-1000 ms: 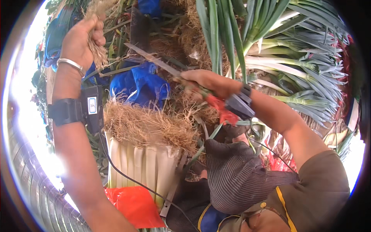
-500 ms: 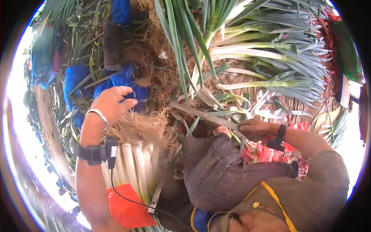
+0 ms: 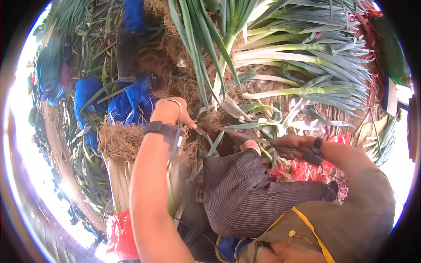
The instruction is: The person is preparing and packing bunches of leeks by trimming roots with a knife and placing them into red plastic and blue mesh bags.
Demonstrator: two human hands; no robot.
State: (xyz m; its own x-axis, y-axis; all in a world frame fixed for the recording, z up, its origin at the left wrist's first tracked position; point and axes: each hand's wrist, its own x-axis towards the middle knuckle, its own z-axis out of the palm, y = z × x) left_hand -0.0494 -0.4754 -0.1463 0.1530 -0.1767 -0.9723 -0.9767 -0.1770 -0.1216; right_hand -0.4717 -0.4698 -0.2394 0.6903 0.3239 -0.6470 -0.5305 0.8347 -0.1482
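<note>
My left hand (image 3: 176,110), wearing a bracelet, is beside a clump of dry leek roots near the middle; its fingers point right and down, mostly hidden behind the hand. Below and left of it stands a bundle of leeks (image 3: 117,184), roots (image 3: 117,142) up, white shanks below, with a red plastic wrap (image 3: 120,234) around it. My forearm covers part of this bundle. My right hand (image 3: 290,145) is closed around a long flat blade (image 3: 253,138), blurred, pointing left above my striped knee. Near its tip lie strips of leek leaf (image 3: 215,142).
Loose leeks (image 3: 302,57) lie in a row at the far right, leaves outward. Several upright green leek leaves (image 3: 206,44) cross the top middle. Blue net bags (image 3: 133,103) and a dark block (image 3: 127,52) are at the left. Red plastic strips (image 3: 298,171) lie by my right wrist.
My left hand has moved right, from over the bundle's roots toward the middle, and my forearm now crosses the bundle. The red-wrapped bundle shifted left. The blade has moved right and down slightly.
</note>
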